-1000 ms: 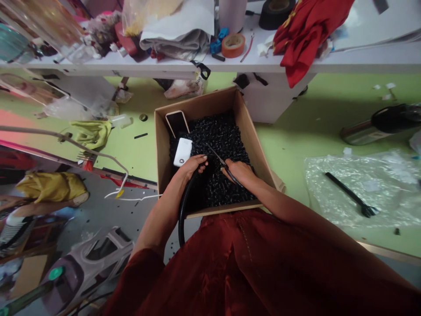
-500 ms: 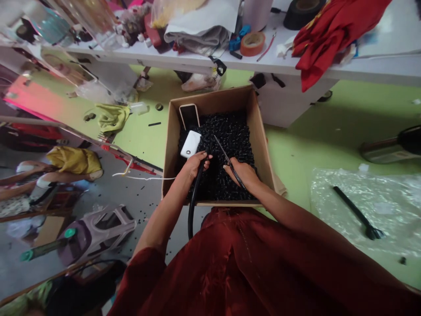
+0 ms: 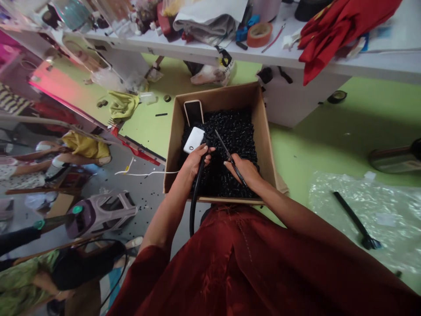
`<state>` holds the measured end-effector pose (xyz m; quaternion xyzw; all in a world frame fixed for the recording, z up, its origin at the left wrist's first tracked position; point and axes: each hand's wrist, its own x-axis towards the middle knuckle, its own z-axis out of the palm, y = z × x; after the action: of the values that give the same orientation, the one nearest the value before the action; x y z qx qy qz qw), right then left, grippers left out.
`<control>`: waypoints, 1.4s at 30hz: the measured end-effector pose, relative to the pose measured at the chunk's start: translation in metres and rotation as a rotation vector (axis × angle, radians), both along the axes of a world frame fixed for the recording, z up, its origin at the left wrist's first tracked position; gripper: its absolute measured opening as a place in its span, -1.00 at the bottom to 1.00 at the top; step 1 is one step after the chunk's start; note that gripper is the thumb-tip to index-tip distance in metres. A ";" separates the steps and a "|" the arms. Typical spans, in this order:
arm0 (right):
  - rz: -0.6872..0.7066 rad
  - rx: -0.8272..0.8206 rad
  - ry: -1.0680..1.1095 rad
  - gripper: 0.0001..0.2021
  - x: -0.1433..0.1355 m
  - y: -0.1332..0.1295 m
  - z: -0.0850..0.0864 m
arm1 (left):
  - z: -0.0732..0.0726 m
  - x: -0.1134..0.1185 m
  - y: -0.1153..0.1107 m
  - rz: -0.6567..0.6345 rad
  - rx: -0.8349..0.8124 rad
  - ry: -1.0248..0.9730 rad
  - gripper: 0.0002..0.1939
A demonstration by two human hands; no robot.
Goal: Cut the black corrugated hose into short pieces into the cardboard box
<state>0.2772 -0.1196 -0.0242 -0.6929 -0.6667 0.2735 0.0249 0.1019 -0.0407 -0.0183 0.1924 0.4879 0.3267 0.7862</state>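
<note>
Left hand curled, right hand clasped (forearms converging)

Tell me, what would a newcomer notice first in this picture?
Probably the open cardboard box at the centre draws the eye first, with small black pieces inside. Over it, the left hand holds a black tube and the right hand what looks like scissors. At upper right, a red cloth hangs over the white shelf's edge.

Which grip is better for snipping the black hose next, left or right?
Probably the right grip: it holds the scissors, which point forward over the black pieces in the box. The left grip is busy holding the hose.
</note>
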 end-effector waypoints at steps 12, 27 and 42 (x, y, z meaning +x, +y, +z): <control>0.013 0.112 0.280 -0.54 -0.006 -0.001 -0.007 | 0.007 -0.013 -0.019 0.004 0.254 -0.145 -0.64; 0.033 0.045 0.405 -0.42 0.003 0.006 0.005 | 0.024 -0.015 -0.021 -0.118 0.327 0.053 -0.62; 0.161 0.060 0.338 -0.45 0.004 0.012 0.016 | 0.023 -0.017 -0.022 -0.215 0.387 0.242 -0.57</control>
<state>0.2814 -0.1076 -0.0077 -0.5807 -0.7141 0.3671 0.1350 0.0849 -0.0624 0.0046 0.4278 0.4836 0.3032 0.7008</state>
